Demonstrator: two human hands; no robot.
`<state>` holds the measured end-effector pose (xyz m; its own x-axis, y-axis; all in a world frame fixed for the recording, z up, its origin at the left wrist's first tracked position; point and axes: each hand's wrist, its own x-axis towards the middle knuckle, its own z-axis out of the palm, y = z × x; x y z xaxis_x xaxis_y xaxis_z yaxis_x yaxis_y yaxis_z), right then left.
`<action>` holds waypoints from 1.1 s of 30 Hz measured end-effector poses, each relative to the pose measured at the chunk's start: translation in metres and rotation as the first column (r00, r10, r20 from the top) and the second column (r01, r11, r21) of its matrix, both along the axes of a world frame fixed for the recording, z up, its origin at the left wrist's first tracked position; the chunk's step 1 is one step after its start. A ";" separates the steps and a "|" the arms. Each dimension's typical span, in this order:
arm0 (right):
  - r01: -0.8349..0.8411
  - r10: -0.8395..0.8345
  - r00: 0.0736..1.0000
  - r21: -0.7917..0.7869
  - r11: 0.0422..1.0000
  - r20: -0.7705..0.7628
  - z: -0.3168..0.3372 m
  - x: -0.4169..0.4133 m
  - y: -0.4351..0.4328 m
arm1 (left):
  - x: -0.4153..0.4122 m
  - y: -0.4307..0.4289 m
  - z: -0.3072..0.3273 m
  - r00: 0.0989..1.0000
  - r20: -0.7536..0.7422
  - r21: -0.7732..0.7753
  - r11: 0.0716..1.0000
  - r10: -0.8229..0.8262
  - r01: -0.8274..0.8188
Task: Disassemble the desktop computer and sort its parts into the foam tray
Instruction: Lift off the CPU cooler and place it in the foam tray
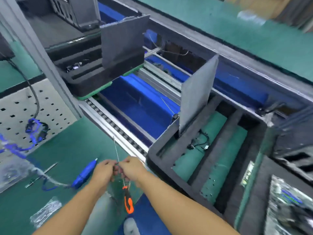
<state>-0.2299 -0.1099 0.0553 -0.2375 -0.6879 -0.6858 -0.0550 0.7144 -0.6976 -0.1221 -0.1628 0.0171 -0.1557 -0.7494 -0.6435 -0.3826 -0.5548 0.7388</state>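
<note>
**Item: thin wire, held in both hands over the bench**

Head view.
- Thin wire point(116, 150): pale and stiff-looking. Its long axis runs from the hands away from the person and slightly left. The free tip stands above the green mat point(71, 150), just short of the conveyor rail point(116, 128). The near end is hidden between the fingers.
- Left hand point(103, 171): forearm comes in from the lower left with the back of the hand up. The fingers are curled and pinch the wire at its lower part.
- Right hand point(133, 168): forearm comes in from the lower right. The fingers are curled and pinch the same wire, touching the left hand's fingertips.
- Orange-handled tool point(128, 202): just below the hands, handle pointing toward the person. I cannot tell whether it is held or lying on the bench.
- Foam tray point(218, 145): black, to the right of the hands, with long slots running away from the person. Dark cables point(199, 144) lie in one slot, and a grey panel point(198, 94) stands upright at the far end.
- Blue screwdriver point(83, 174): lies on the mat left of the hands, tip pointing away.
- Second foam tray point(91, 82): farther along the conveyor, to the left.
</note>
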 end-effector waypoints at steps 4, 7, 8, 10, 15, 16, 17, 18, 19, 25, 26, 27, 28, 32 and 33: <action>0.087 -0.089 0.995 -0.063 0.994 -0.037 0.035 -0.056 0.061 | -0.080 0.028 0.028 0.987 -0.057 -0.122 0.982 -0.150 0.143; 0.203 -0.209 0.977 -0.091 0.975 -0.052 0.052 -0.101 0.114 | -0.141 0.066 0.048 0.944 -0.090 -0.206 0.933 -0.317 0.294; 0.232 -0.238 0.969 -0.095 0.968 -0.060 0.056 -0.115 0.131 | -0.159 0.081 0.053 0.928 -0.093 -0.227 0.915 -0.362 0.334; 0.276 -0.284 0.957 -0.102 0.956 -0.068 0.066 -0.141 0.166 | -0.190 0.111 0.059 0.900 -0.118 -0.240 0.892 -0.420 0.384; 0.387 -0.394 0.912 -0.082 0.919 -0.111 0.085 -0.197 0.258 | -0.255 0.194 0.068 0.834 -0.182 -0.215 0.849 -0.521 0.483; 0.404 -0.411 0.904 -0.078 0.912 -0.116 0.088 -0.208 0.278 | -0.267 0.212 0.071 0.820 -0.191 -0.217 0.838 -0.539 0.501; 0.420 -0.427 0.896 -0.081 0.904 -0.121 0.090 -0.218 0.297 | -0.278 0.229 0.073 0.804 -0.203 -0.216 0.826 -0.559 0.520; 0.436 -0.444 0.888 -0.086 0.896 -0.124 0.093 -0.227 0.316 | -0.289 0.247 0.075 0.786 -0.212 -0.220 0.812 -0.581 0.541; 0.454 -0.464 0.877 -0.099 0.885 -0.127 0.094 -0.236 0.335 | -0.299 0.263 0.077 0.765 -0.213 -0.224 0.793 -0.607 0.566; 0.470 -0.487 0.802 -0.139 0.872 -0.346 0.085 -0.289 0.431 | -0.345 0.350 0.079 0.661 -0.111 -0.321 0.657 -0.742 0.682; 0.430 -0.443 0.792 -0.130 0.893 -0.420 0.082 -0.299 0.444 | -0.350 0.360 0.077 0.642 -0.065 -0.360 0.618 -0.764 0.699; 0.372 -0.369 0.774 -0.103 0.923 -0.515 0.079 -0.308 0.456 | -0.354 0.368 0.075 0.613 -0.009 -0.392 0.566 -0.790 0.725; 0.302 -0.271 0.742 -0.056 0.952 -0.613 0.076 -0.316 0.466 | -0.356 0.374 0.072 0.574 0.047 -0.413 0.507 -0.818 0.757; 0.104 -0.004 0.628 0.079 0.991 -0.779 0.064 -0.340 0.491 | -0.359 0.388 0.063 0.412 0.229 -0.445 0.281 -0.882 0.850; 0.069 0.045 0.627 0.113 0.991 -0.778 0.059 -0.345 0.495 | -0.358 0.389 0.060 0.378 0.272 -0.448 0.232 -0.885 0.864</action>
<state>-0.5749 0.3852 0.1142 -0.7287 -0.6069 -0.3174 -0.5263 0.7927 -0.3075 -0.4804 0.2260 0.0772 -0.9207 -0.2957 -0.2548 -0.3775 0.5084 0.7739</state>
